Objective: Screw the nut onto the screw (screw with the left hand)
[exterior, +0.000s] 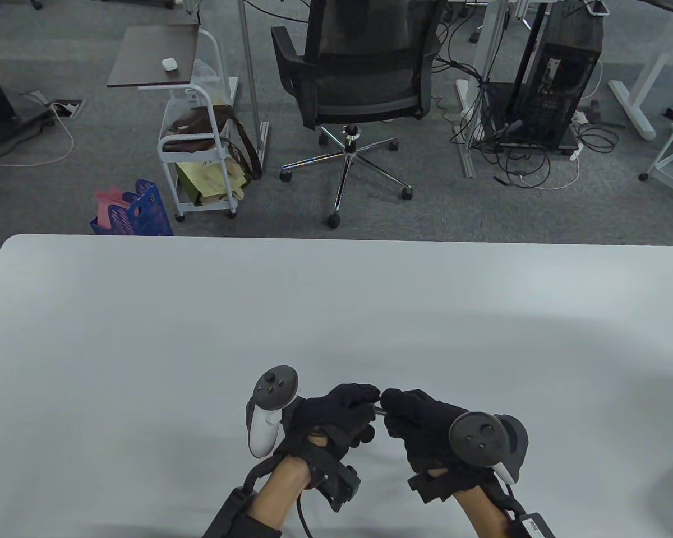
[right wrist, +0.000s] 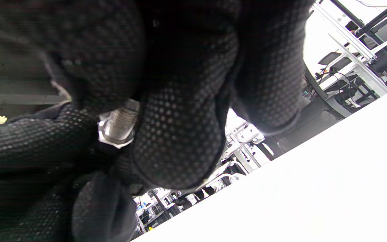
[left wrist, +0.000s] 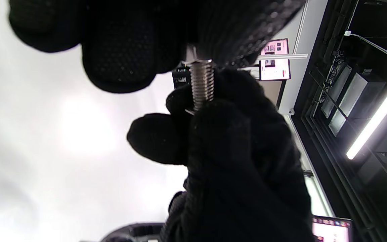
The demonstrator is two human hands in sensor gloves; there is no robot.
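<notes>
- My left hand and right hand meet fingertip to fingertip just above the near edge of the counter.
- The fingers of my left hand are clamped on the nut, which sits on the threaded shank of the screw.
- The fingers of my right hand are clamped on the other end of the screw; in the right wrist view the nut shows as a bright hex rim around the thread.
- From the table view the screw is only a short glint of metal bridging the two hands, lying roughly level.
- A tracker sits on each hand: a white one on the left, a dark one on the right.
- The counter is plain pale grey-white, with soft shadows toward its right side.
- Beyond its far edge lies grey carpet, with a black office chair, a white trolley holding bags, a blue basket and a computer tower amid tangled cables.
</notes>
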